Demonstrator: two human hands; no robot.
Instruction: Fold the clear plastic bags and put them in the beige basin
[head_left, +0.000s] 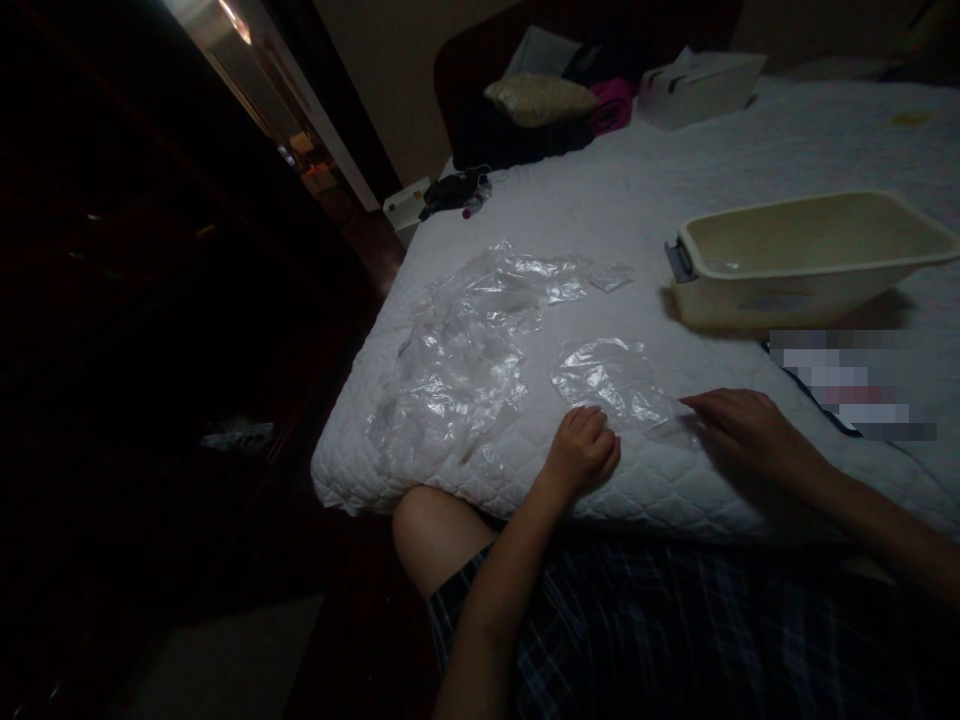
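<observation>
A clear plastic bag (611,378) lies spread on the white quilted bed cover. My left hand (583,448) is closed, its curled fingers at the bag's near left edge. On the other side, my right hand (739,425) pinches the bag's right corner between thumb and fingertips. Left of this bag is a loose, crumpled heap of clear plastic bags (465,360), spreading from the bed's near edge toward the middle. Neither hand touches that heap.
A cream plastic bin (780,290) with a grey handle clip stands behind my right hand. A blurred-out flat item (847,390) lies to the right. Farther back are a white box (701,90), a beige bundle (540,98) and a magenta roll (611,105). The bed's edge (330,470) drops off left.
</observation>
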